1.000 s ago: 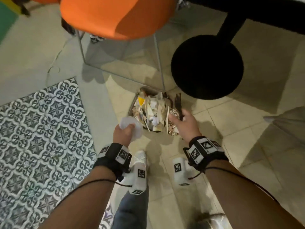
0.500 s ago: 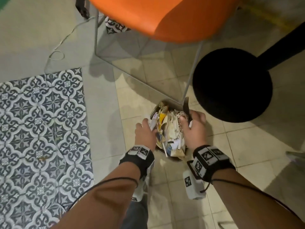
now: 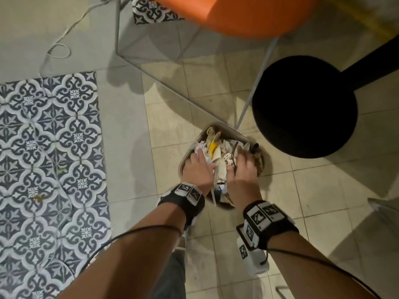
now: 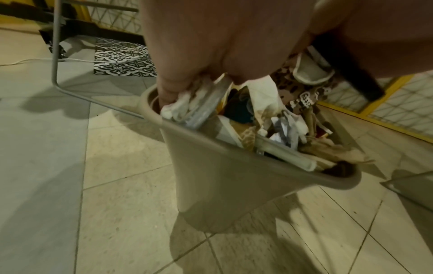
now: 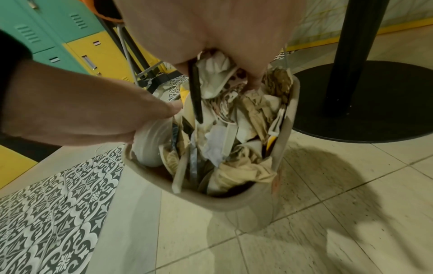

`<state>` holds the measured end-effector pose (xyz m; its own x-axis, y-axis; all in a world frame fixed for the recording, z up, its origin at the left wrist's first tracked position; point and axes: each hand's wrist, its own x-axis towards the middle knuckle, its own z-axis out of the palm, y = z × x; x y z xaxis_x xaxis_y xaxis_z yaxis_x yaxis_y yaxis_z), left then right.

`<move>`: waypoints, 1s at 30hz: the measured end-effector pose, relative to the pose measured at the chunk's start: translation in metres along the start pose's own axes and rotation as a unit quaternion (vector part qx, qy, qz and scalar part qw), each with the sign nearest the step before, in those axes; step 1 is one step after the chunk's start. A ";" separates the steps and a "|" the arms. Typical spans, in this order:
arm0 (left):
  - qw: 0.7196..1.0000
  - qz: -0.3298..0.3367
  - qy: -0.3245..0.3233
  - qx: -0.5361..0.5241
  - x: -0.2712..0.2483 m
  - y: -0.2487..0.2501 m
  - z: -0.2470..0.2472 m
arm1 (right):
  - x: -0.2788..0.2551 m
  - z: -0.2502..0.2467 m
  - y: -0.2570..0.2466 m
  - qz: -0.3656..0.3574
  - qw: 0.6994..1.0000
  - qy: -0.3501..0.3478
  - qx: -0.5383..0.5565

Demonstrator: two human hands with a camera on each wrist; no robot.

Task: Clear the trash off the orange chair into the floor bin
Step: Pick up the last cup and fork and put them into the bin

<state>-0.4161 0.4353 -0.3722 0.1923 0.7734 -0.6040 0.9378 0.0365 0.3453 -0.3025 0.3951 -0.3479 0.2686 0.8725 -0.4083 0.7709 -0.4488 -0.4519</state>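
The beige floor bin (image 3: 224, 128) stands on the tiles, heaped with paper, cups and wrappers. Both my hands lie on top of the heap with their fingers stretched out. My left hand (image 3: 197, 167) presses a white lid (image 5: 150, 144) and crumpled white paper (image 4: 185, 105) down at the bin's left side. My right hand (image 3: 243, 167) presses on a patterned paper cup (image 5: 225, 85), with a black plastic fork (image 5: 195, 92) sticking down from under the palm into the trash. The orange chair (image 3: 248, 14) is at the top of the head view; what lies on its seat is hidden.
The chair's thin metal legs (image 3: 254, 83) come down right behind the bin. A black round table base (image 3: 304, 106) with its post sits to the right. A white cable (image 3: 54, 48) trails over the floor at the left, beside patterned tiles (image 3: 49, 147).
My left hand carried the white lid to the bin, and my right hand brought the fork and cup there. Both hands now press flat on the heap. The view has moved closer.
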 end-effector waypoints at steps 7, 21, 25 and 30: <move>0.998 0.037 -0.060 0.007 0.015 -0.008 0.000 | 0.019 -0.001 -0.001 0.046 0.995 -0.060 -0.060; 0.987 0.094 0.020 -0.132 -0.012 -0.013 -0.024 | 0.009 -0.029 0.000 0.056 0.983 -0.026 0.175; 0.995 0.058 0.028 -0.071 -0.017 -0.005 -0.021 | 0.004 -0.027 0.002 0.061 0.977 -0.018 0.204; 0.997 0.041 0.051 -0.032 -0.015 -0.003 -0.012 | -0.001 -0.019 0.013 0.073 0.976 0.022 0.204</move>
<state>-0.4255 0.4312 -0.3551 0.2337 0.8359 -0.4967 0.8991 0.0087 0.4376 -0.2823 0.3920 -0.3380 0.3902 0.7966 -0.4617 0.4306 -0.6011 -0.6733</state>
